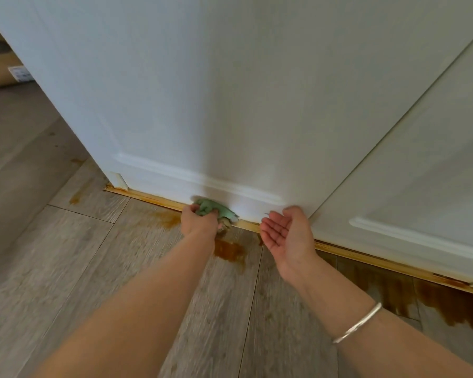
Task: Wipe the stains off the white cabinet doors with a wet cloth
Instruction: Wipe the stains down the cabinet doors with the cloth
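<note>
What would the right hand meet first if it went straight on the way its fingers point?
Probably the bottom of the white cabinet door, just right of the green cloth that the left hand grips. The open right hand points there; depth is unclear.

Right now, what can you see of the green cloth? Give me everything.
The cloth is pale green, soft-looking fabric, crumpled into a wad. The left hand has it in its grip, fingers curled round it, pressing it against the bottom edge of the white cabinet door, just above the yellowish strip along the floor. A bit below the hand looks soiled brown; one corner sticks out to the right. Blur hides its weave, and wetness cannot be judged.
</note>
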Tool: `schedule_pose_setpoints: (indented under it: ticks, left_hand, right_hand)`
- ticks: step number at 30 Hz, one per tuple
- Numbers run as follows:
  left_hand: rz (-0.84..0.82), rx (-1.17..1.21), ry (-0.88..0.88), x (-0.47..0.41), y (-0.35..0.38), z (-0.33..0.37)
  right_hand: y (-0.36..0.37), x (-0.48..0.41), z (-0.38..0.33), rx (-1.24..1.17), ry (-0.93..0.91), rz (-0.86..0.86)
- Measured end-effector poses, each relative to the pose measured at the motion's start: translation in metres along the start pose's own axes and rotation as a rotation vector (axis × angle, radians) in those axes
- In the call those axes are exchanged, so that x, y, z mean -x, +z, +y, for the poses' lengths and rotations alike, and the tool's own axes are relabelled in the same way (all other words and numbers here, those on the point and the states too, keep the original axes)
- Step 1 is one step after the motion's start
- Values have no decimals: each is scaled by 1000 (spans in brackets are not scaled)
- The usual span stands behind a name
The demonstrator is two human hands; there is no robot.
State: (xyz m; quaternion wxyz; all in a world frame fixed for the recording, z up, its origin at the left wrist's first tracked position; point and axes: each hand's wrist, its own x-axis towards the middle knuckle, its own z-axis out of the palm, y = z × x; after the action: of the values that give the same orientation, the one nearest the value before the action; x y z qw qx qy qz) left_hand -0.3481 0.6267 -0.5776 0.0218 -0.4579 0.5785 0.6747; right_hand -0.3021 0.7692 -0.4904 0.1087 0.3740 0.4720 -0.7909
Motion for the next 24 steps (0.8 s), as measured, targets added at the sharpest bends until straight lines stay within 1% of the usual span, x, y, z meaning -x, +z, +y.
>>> schedule_pose_setpoints:
  ticks: [5, 8, 11, 14, 16, 17, 21, 24]
  left_hand:
    - [39, -28, 17, -2, 8, -6]
    - [16, 37, -84, 3, 16, -5]
    - [-118, 64, -185, 23, 32, -11]
    - [-212, 57, -203, 42, 47, -17]
    - [-307, 28, -198, 53, 55, -21]
    - [-372, -8, -188, 59, 59, -24]
    - [-617, -304, -82, 85, 71, -32]
    - [-753, -398, -68, 99, 66, -30]
  right_hand:
    - [-8, 1, -4, 62, -10, -53]
    - [-10, 3, -8, 59, -14, -53]
    - [-12, 5, -11, 46, -41, -41]
    - [-17, 8, -15, 9, -79, -18]
    - [-22, 10, -20, -25, -99, 0]
    - [-24, 10, -22, -34, -106, 13]
    - [-39, 12, -30, -14, -128, 51]
    - [-52, 11, -32, 39, -141, 92]
